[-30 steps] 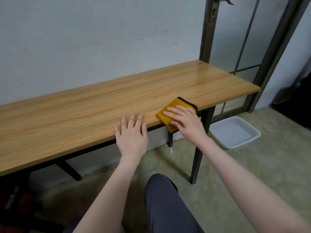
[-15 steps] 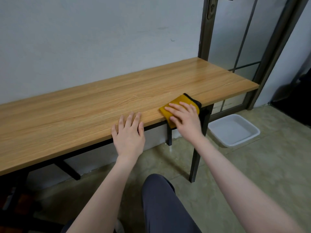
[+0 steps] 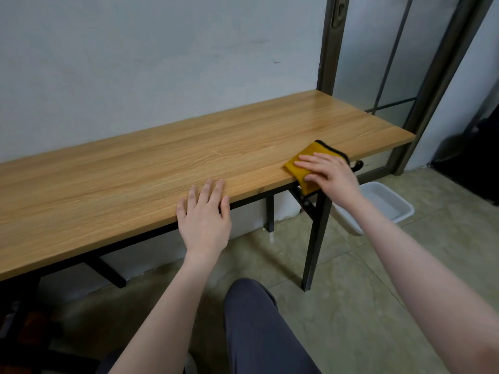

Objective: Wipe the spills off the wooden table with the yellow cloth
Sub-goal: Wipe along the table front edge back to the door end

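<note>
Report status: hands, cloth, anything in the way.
Left hand flat on table edge. Right hand pressing yellow cloth at front edge, cloth overhanging. No obstructions; spills not discernible.

Both bare forearms reach forward from the bottom of the view. The left hand (image 3: 204, 217) lies flat, palm down, fingers (image 3: 207, 188) close together and pointing ahead. The right hand (image 3: 329, 174) is further out and to the right, also palm down, its fingers (image 3: 310, 164) extended and angled leftward, wrist slightly bent.
</note>
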